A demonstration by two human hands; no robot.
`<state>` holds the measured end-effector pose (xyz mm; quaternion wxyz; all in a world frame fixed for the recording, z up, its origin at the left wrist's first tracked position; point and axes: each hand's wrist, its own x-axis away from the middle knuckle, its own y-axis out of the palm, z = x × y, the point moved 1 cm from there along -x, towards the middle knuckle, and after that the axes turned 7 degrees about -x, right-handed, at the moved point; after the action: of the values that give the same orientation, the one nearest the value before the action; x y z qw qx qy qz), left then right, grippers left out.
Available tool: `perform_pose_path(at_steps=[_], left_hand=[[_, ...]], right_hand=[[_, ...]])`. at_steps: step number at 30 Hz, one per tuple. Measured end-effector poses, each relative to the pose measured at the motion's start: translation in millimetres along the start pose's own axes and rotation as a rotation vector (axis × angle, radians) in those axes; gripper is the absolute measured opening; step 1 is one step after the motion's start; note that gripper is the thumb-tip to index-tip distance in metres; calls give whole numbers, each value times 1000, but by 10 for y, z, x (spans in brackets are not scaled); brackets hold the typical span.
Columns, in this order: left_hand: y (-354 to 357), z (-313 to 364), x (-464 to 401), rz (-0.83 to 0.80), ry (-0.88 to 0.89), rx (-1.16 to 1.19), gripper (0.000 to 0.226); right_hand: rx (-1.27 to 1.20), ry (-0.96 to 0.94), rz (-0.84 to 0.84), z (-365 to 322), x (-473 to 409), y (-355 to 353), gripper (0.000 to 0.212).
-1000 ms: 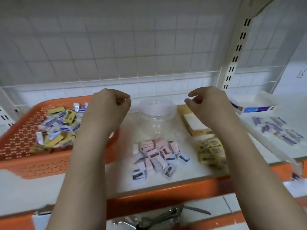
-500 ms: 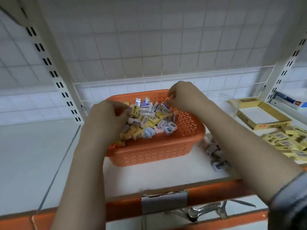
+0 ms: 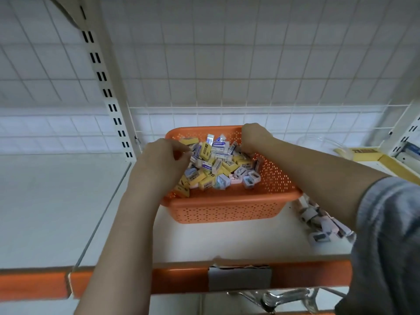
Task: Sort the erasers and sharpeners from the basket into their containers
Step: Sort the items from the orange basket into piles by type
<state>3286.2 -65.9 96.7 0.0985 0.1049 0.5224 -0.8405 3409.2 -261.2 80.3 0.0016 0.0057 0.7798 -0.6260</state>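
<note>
Both hands were down in the orange basket (image 3: 227, 209), left hand (image 3: 162, 164) and right hand (image 3: 254, 138) curled into the erasers and sharpeners (image 3: 218, 164); whether either had pinched anything, I couldn't tell. A small sorted pile (image 3: 318, 223) lay on the shelf just right of the basket, but most pieces were unsorted inside it.

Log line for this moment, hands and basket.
stage: picking | left hand: in orange basket, fingers curled | right hand: in basket, far side | grasp: unclear | sorted sharpeners: shelf, right of basket

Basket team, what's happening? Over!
Both hands, left and right, down in the basket. Fingers curled in the pile; grip unclear. Nothing blocking.
</note>
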Motion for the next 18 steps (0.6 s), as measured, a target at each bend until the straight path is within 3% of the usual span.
perform_pose_path(at_steps=[6, 9, 18], left_hand=[[-10, 68, -227, -55, 86, -44, 22], [19, 169, -482, -106, 172, -71, 21], [472, 585, -1104, -279, 461, -261, 27]], right_hand=[[-82, -2, 124, 102, -19, -104, 29], [-211, -19, 186, 186, 130, -315, 15], [-1023, 10, 505, 589, 1216, -485, 13]])
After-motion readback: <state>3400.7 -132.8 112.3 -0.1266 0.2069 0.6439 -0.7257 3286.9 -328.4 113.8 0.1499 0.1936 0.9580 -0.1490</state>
